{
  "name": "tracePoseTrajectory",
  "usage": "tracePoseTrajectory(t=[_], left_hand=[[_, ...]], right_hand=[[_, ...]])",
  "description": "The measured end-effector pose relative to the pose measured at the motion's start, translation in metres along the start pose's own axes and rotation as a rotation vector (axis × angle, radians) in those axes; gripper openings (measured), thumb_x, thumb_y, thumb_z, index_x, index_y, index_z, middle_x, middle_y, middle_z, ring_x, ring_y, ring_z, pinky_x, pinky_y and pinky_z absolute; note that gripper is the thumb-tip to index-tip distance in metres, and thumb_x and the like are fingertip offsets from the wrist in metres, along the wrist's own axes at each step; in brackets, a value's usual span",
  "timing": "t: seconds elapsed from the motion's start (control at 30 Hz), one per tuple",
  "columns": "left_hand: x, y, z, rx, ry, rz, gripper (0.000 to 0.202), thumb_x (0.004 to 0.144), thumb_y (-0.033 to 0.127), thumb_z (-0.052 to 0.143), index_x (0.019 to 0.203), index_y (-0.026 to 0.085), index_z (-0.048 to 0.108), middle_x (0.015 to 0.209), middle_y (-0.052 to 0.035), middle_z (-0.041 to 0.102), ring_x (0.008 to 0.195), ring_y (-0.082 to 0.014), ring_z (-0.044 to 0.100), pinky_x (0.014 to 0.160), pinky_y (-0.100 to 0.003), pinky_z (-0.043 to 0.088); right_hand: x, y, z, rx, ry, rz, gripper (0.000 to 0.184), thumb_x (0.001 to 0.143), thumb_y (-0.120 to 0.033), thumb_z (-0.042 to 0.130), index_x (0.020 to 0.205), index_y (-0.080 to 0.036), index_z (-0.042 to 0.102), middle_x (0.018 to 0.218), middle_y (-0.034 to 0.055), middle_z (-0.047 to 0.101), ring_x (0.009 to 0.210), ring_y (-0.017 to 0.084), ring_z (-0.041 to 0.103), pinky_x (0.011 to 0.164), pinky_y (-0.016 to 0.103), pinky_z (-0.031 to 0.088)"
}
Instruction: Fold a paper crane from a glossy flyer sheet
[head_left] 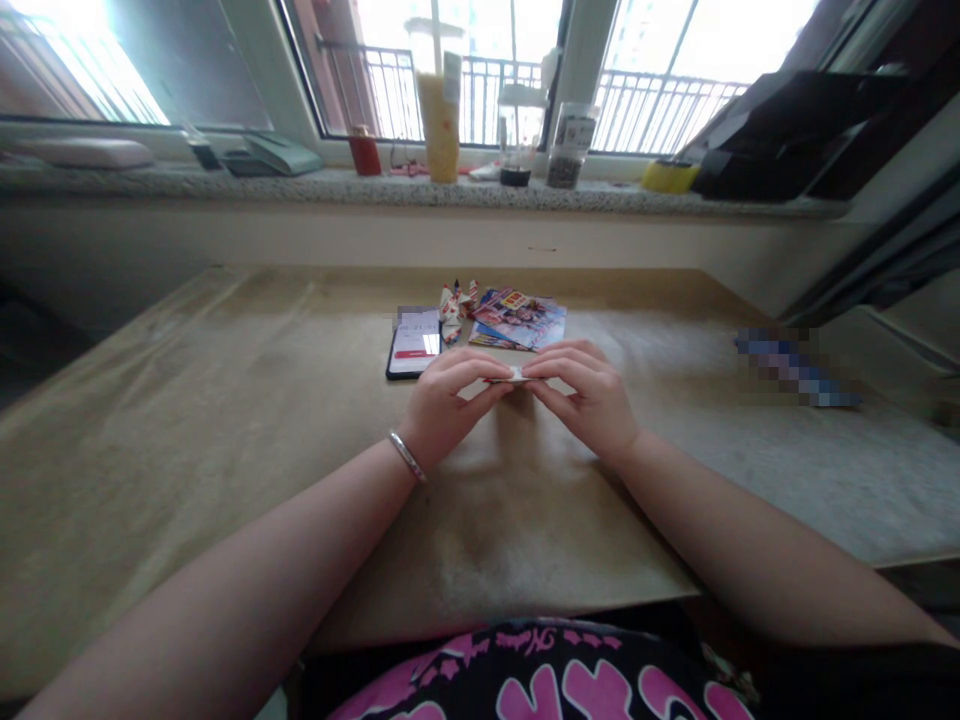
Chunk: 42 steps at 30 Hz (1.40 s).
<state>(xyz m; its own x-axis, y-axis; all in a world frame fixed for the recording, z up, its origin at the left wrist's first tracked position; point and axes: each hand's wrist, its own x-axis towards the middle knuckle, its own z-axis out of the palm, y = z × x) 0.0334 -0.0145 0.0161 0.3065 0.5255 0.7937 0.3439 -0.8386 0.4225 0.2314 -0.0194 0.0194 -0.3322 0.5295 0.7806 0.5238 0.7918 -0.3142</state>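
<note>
Between my two hands, a small flat piece of folded paper [516,375], pale with a bit of red, is pinched just above the table. My left hand [452,392] grips its left end, thumb below and fingers on top. The right end is held the same way by my right hand [586,392]. Most of the paper is hidden under my fingers. Just beyond lie a phone [415,345] with a lit screen, a folded paper figure [454,310] in white and red, and a few glossy printed sheets [521,318].
A tan covering spreads over the table [262,420]. At the right side lies a blurred bluish item [795,370]. On the windowsill [330,187] stand a tall yellow drink cup [439,125], a red container [364,152], a clear jar [572,145] and a black bag [780,140].
</note>
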Motion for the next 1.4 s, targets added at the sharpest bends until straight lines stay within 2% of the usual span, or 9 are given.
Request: tracePoseTrajectory(t=[0.27, 0.63, 0.93, 1.2, 1.4], left_hand=[[-0.0014, -0.0054, 0.0008, 0.0, 0.035, -0.063, 0.006, 0.082, 0.025, 0.065, 0.08, 0.019, 0.067, 0.084, -0.0027, 0.07, 0.08, -0.0133, 0.065, 0.076, -0.029, 0.053], [-0.0004, -0.0001, 0.0017, 0.047, -0.02, 0.036, 0.003, 0.082, 0.02, 0.064, 0.083, 0.019, 0.066, 0.084, -0.0025, 0.07, 0.08, -0.0129, 0.064, 0.076, -0.028, 0.052], [-0.0004, -0.0026, 0.0032, 0.061, 0.04, 0.005, 0.004, 0.08, 0.014, 0.063, 0.079, 0.018, 0.064, 0.08, -0.0008, 0.068, 0.077, -0.0118, 0.063, 0.073, -0.025, 0.051], [-0.0028, -0.0064, 0.003, 0.218, -0.065, 0.045, 0.003, 0.081, 0.019, 0.062, 0.078, 0.018, 0.063, 0.078, -0.0015, 0.065, 0.074, -0.0141, 0.059, 0.07, -0.028, 0.046], [-0.0016, -0.0035, 0.0024, 0.193, -0.048, 0.008, 0.007, 0.082, 0.02, 0.061, 0.074, 0.018, 0.061, 0.074, -0.0002, 0.064, 0.072, -0.0133, 0.058, 0.068, -0.026, 0.045]], right_hand=[[0.0, 0.0016, 0.0022, 0.036, 0.011, 0.033, 0.005, 0.082, -0.026, 0.062, 0.086, -0.027, 0.066, 0.087, 0.0012, 0.071, 0.088, 0.019, 0.064, 0.087, 0.038, 0.049], [0.0013, -0.0013, 0.0027, -0.02, -0.015, -0.052, 0.007, 0.079, -0.018, 0.062, 0.081, -0.025, 0.063, 0.082, 0.0009, 0.07, 0.092, 0.02, 0.061, 0.086, 0.038, 0.049], [-0.0005, 0.0025, 0.0059, 0.017, 0.037, 0.041, 0.008, 0.078, -0.017, 0.061, 0.082, -0.023, 0.06, 0.083, 0.0022, 0.068, 0.091, 0.02, 0.06, 0.086, 0.039, 0.048], [-0.0013, 0.0014, 0.0068, -0.017, -0.028, 0.005, 0.006, 0.079, -0.018, 0.06, 0.078, -0.024, 0.06, 0.079, 0.0013, 0.068, 0.094, 0.02, 0.059, 0.088, 0.039, 0.047], [-0.0027, -0.0008, 0.0087, 0.007, -0.023, 0.052, 0.01, 0.076, -0.016, 0.061, 0.081, -0.024, 0.061, 0.082, 0.0015, 0.068, 0.097, 0.021, 0.058, 0.088, 0.039, 0.048]])
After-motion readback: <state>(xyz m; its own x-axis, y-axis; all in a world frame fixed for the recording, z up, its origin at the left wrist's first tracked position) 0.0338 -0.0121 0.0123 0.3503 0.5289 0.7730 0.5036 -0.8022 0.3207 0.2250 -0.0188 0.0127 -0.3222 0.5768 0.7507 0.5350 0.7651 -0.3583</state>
